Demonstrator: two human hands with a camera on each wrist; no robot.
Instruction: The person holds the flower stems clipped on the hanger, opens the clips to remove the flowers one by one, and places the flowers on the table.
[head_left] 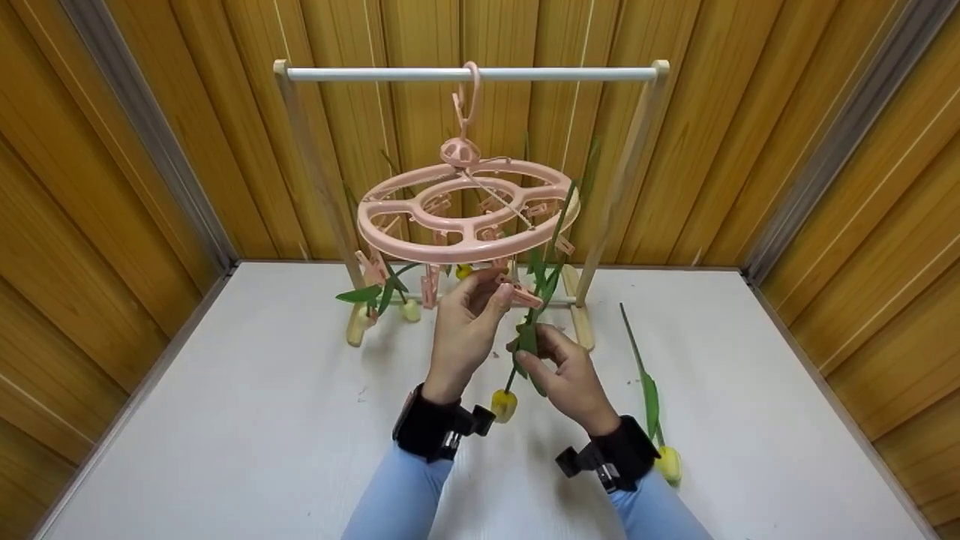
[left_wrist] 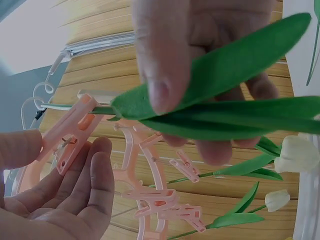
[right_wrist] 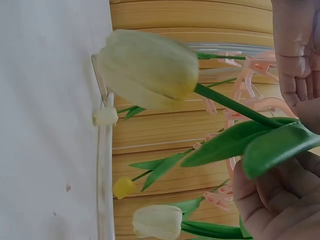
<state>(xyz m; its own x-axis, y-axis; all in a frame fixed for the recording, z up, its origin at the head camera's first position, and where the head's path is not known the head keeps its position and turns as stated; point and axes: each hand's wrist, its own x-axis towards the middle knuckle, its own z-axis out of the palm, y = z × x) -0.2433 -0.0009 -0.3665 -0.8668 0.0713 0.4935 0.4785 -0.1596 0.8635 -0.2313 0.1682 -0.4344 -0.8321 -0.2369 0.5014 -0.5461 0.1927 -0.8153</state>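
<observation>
Hanging tulips (head_left: 390,296) and pegs (head_left: 430,287) crowd under the pink hanger (head_left: 465,214); bare table (head_left: 262,420) lies left.

**Around the Hands**

A spare tulip (head_left: 649,401) lies flat on the white table (head_left: 225,420), just right of the right hand (head_left: 570,375). Beyond the left hand (head_left: 465,330) and to its left, hung tulips (head_left: 411,310) dangle heads down. Behind both hands stands a wooden rack (head_left: 315,165) with a white rail (head_left: 375,74), backed by wood-panel walls (head_left: 750,112).

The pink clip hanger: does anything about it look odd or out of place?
Yes. The hanger on the rail holds artificial tulips clipped upside down, blooms hanging, not laundry. It also tilts. Another tulip lies loose on the table.
</observation>
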